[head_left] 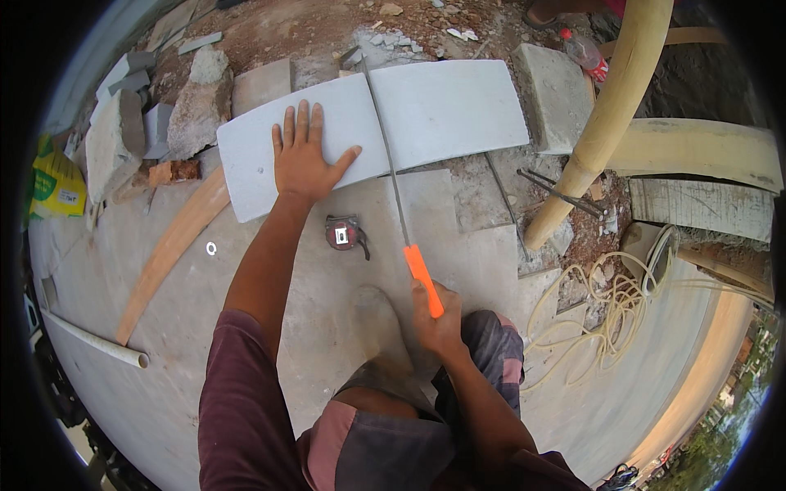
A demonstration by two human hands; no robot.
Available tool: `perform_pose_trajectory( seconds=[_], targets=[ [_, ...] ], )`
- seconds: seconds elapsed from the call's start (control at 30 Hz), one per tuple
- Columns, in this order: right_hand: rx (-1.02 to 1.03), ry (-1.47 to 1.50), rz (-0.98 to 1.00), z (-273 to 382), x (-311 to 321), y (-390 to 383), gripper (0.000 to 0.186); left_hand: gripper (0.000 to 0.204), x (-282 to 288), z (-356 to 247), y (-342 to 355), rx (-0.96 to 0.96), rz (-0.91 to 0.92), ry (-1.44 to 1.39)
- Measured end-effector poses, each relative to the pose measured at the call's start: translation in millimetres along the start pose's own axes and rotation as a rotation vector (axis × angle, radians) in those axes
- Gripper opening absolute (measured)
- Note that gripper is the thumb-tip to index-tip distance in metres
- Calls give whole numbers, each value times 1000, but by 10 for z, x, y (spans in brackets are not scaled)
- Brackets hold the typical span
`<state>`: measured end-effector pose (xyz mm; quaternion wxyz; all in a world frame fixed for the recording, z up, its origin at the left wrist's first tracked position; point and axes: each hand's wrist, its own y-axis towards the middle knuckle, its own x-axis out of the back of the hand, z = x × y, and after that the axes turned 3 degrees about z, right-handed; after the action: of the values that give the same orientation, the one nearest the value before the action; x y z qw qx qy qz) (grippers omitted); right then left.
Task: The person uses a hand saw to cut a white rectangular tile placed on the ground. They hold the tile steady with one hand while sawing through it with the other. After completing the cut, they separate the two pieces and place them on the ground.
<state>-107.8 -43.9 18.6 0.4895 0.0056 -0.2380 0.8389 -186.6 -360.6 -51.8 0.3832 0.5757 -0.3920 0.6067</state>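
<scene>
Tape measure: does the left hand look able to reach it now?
Probably yes: the left hand rests flat on the block, holding nothing, and the tape measure lies close by, uncovered, with only the block's edge between.

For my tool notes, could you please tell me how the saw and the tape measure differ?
The saw is long with an orange handle; the tape measure is compact, red and dark. The right hand grips the saw; the tape measure lies untouched on the floor. Both are tools.

The left hand (304, 164) lies palm down, fingers (304, 123) spread, on the pale block (350, 114); the right hand (437, 319) is clenched on its near side.
</scene>
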Motion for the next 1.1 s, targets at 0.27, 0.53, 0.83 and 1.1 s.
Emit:
perform_pose_trajectory(
  seconds=[0.27,0.53,0.83,1.1],
  targets=[
    [38,88,-21,41,156,-543,35,105,28,64,2,35,10,8],
    [-28,36,23,21,23,163,33,105,-65,86,-54,21,-12,9],
    [-7,-66,47,-148,19,-7,31,105,-39,10,20,8,-29,36],
    [51,47,12,-68,306,-497,34,105,29,22,-31,26,1,35]
  ],
)
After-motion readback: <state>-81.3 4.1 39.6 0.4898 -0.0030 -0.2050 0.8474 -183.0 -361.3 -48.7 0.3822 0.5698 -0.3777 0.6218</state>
